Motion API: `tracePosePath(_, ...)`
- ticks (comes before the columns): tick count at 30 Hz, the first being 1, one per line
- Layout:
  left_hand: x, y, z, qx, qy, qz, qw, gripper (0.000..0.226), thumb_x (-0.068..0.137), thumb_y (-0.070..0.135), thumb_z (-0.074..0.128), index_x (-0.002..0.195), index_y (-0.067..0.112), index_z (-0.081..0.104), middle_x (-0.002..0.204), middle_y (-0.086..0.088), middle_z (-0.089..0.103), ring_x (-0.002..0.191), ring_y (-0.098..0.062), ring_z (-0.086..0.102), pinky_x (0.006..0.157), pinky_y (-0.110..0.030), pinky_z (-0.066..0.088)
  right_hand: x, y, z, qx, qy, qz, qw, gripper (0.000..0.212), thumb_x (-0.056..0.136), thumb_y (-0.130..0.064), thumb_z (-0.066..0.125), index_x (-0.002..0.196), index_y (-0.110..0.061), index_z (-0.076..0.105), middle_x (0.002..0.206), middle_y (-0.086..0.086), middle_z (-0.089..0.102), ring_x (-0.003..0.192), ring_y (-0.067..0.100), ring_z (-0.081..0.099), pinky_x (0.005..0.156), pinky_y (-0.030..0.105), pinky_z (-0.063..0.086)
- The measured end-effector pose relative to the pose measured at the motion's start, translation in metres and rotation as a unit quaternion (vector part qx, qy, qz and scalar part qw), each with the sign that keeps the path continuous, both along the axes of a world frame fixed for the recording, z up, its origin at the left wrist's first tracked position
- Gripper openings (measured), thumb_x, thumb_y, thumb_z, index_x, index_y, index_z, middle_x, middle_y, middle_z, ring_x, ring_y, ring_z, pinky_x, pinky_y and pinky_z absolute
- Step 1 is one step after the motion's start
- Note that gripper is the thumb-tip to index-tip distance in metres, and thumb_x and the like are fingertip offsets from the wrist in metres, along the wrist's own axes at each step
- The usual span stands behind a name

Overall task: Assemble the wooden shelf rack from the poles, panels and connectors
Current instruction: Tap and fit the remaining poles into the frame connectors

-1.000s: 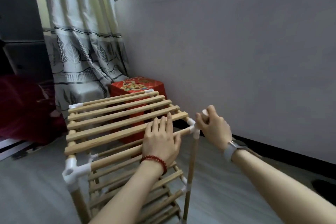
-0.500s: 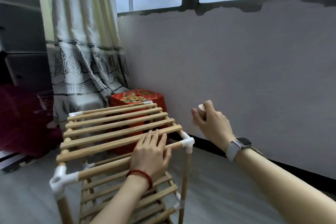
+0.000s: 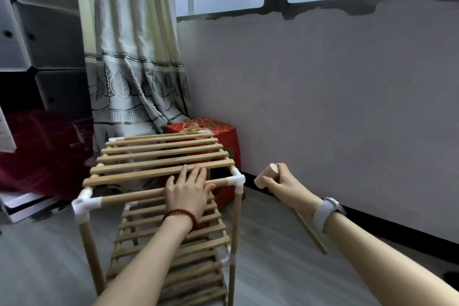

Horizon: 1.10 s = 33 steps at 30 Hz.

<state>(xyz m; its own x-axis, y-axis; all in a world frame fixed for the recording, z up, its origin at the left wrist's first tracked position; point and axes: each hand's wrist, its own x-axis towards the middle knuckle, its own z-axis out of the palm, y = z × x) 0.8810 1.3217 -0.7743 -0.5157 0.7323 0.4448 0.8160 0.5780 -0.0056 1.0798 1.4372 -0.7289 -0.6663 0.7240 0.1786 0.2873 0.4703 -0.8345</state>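
Observation:
The wooden shelf rack (image 3: 159, 156) stands on the floor with a slatted top panel and lower slatted shelves (image 3: 173, 243). White corner connectors join its poles at the front right (image 3: 236, 180) and the front left (image 3: 83, 204). My left hand (image 3: 188, 189) lies flat, fingers straight, on the top panel's front pole and slat. My right hand (image 3: 285, 184) grips a small wooden mallet (image 3: 265, 177), held in the air to the right of the front right connector and apart from it. The mallet's handle slants down past my wrist.
A red stool (image 3: 223, 131) stands behind the rack against the grey wall (image 3: 323, 107). A patterned curtain (image 3: 134, 69) hangs at the back left, with a dark red fabric (image 3: 42, 146) and white cabinet panels (image 3: 29, 20) further left. Grey floor lies to the right.
My right hand has lifted the mallet off the front right connector and drawn it up and to the right. My left hand stays pressed on the top panel.

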Motion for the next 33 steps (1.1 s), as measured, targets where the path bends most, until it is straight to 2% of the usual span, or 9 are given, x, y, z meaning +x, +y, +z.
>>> tracePosePath(5, -0.021, -0.016, 0.004, 0.0, -0.062, 0.077, 0.995, 0.05, 0.097, 0.051, 0.023, 0.143, 0.032, 0.029, 0.154, 0.008, 0.02, 0.142, -0.022, 0.013, 0.111, -0.046, 0.015, 0.02, -0.003, -0.009, -0.033, 0.005, 0.011, 0.999, 0.011, 0.087, -0.001, 0.053, 0.09, -0.01, 0.047, 0.064, -0.01, 0.067, 0.057, -0.001, 0.059, 0.053, 0.013, 0.043)
tracePosePath(10, -0.018, -0.04, 0.004, 0.058, -0.096, 0.111, 0.987, 0.05, 0.099, 0.04, 0.03, 0.146, 0.027, 0.023, 0.156, -0.006, 0.015, 0.144, -0.028, 0.005, 0.113, -0.053, 0.0, 0.022, -0.006, -0.022, 0.082, -0.09, -0.062, 0.991, 0.014, 0.082, -0.02, 0.061, 0.093, -0.016, 0.052, 0.077, -0.016, 0.057, 0.071, -0.003, 0.052, 0.054, 0.011, 0.036)
tracePosePath(12, -0.002, -0.053, -0.012, 0.1, -0.053, 0.04, 0.993, 0.053, 0.092, 0.031, 0.051, 0.142, 0.019, 0.037, 0.15, -0.015, 0.029, 0.14, -0.033, 0.02, 0.11, -0.057, 0.012, 0.019, -0.01, -0.029, 0.085, -0.117, -0.079, 0.986, 0.016, 0.082, -0.021, 0.059, 0.093, -0.017, 0.048, 0.079, -0.013, 0.052, 0.07, -0.002, 0.048, 0.05, 0.01, 0.034)
tracePosePath(15, 0.022, -0.061, -0.044, 0.152, 0.002, -0.12, 0.981, 0.05, 0.063, 0.012, 0.08, 0.111, 0.008, 0.066, 0.117, -0.018, 0.061, 0.11, -0.035, 0.058, 0.09, -0.05, 0.045, 0.009, -0.012, -0.043, 0.026, -0.111, -0.103, 0.988, 0.02, 0.08, -0.022, 0.059, 0.093, -0.014, 0.045, 0.08, -0.003, 0.058, 0.068, 0.009, 0.054, 0.054, 0.017, 0.037)
tracePosePath(17, 0.036, -0.053, -0.063, 0.103, -0.036, -0.196, 0.975, 0.049, 0.062, 0.011, 0.078, 0.109, 0.009, 0.065, 0.111, -0.012, 0.063, 0.102, -0.03, 0.062, 0.084, -0.041, 0.05, 0.005, -0.009, -0.057, -0.003, -0.118, -0.126, 0.985, 0.02, 0.081, -0.019, 0.059, 0.096, -0.012, 0.047, 0.088, 0.006, 0.061, 0.077, 0.019, 0.057, 0.063, 0.023, 0.04)
tracePosePath(19, 0.05, -0.037, -0.083, 0.02, -0.123, -0.236, 0.964, 0.046, 0.078, 0.014, 0.064, 0.124, 0.011, 0.056, 0.125, -0.007, 0.054, 0.115, -0.023, 0.053, 0.094, -0.034, 0.044, 0.005, 0.001, -0.08, -0.011, -0.133, -0.14, 0.981, 0.02, 0.084, -0.016, 0.056, 0.102, -0.01, 0.05, 0.098, 0.011, 0.062, 0.087, 0.024, 0.058, 0.068, 0.025, 0.04)
tracePosePath(24, 0.061, 0.045, -0.157, -0.096, -0.236, -0.182, 0.95, 0.049, 0.092, 0.024, 0.042, 0.139, 0.018, 0.033, 0.142, -0.002, 0.034, 0.128, -0.021, 0.035, 0.102, -0.035, 0.033, 0.01, 0.055, -0.179, -0.062, -0.158, -0.22, 0.961, 0.032, 0.097, -0.03, 0.044, 0.113, -0.003, 0.052, 0.109, 0.018, 0.061, 0.104, 0.035, 0.056, 0.073, 0.031, 0.036)
tracePosePath(29, 0.05, 0.132, -0.232, -0.152, -0.31, -0.07, 0.936, 0.047, 0.093, 0.022, 0.039, 0.139, 0.016, 0.031, 0.139, -0.006, 0.035, 0.127, -0.025, 0.035, 0.099, -0.037, 0.034, 0.01, 0.126, -0.283, -0.207, -0.095, -0.308, 0.924, 0.052, 0.096, -0.052, 0.033, 0.09, -0.004, 0.054, 0.091, 0.019, 0.06, 0.08, 0.034, 0.058, 0.068, 0.036, 0.042)
tracePosePath(33, 0.034, 0.186, -0.313, -0.181, -0.363, 0.0, 0.914, 0.055, 0.095, 0.024, 0.04, 0.145, 0.018, 0.019, 0.149, -0.004, 0.022, 0.134, -0.023, 0.025, 0.103, -0.038, 0.03, -0.015, 0.176, -0.365, -0.22, -0.086, -0.356, 0.904, 0.049, 0.09, -0.059, 0.042, 0.065, -0.017, 0.045, 0.083, 0.011, 0.049, 0.068, 0.025, 0.046, 0.065, 0.034, 0.039)
